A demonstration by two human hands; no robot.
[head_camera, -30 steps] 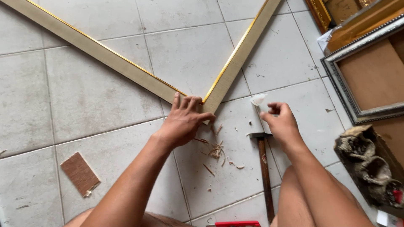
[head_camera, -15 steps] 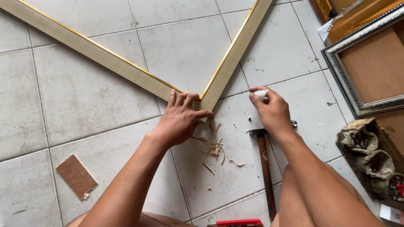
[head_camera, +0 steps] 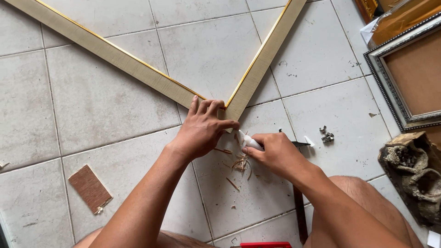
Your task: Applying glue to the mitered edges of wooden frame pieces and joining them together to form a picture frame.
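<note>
Grey floor tiles [head_camera: 105,105] carry two cream moulding strips [head_camera: 138,69] meeting at a corner. On that corner the left hand [head_camera: 204,131] presses, fingers spread flat. Just below it, the right hand [head_camera: 275,154] grips a small white tube [head_camera: 248,140], tip toward the joint, above wood shavings [head_camera: 241,165].

Two hands are in view: the left hand [head_camera: 202,128] and the right hand [head_camera: 271,154]. There are two cream moulding strips with a gold edge, the left strip [head_camera: 105,48] and the right strip [head_camera: 264,57]. One small white tube [head_camera: 249,141] is there. One hammer [head_camera: 298,206], one brown rectangular piece [head_camera: 89,188], one dark ornate picture frame [head_camera: 390,96], and one small cluster of metal fasteners [head_camera: 326,135] lie on the tiled floor [head_camera: 92,105].
</note>
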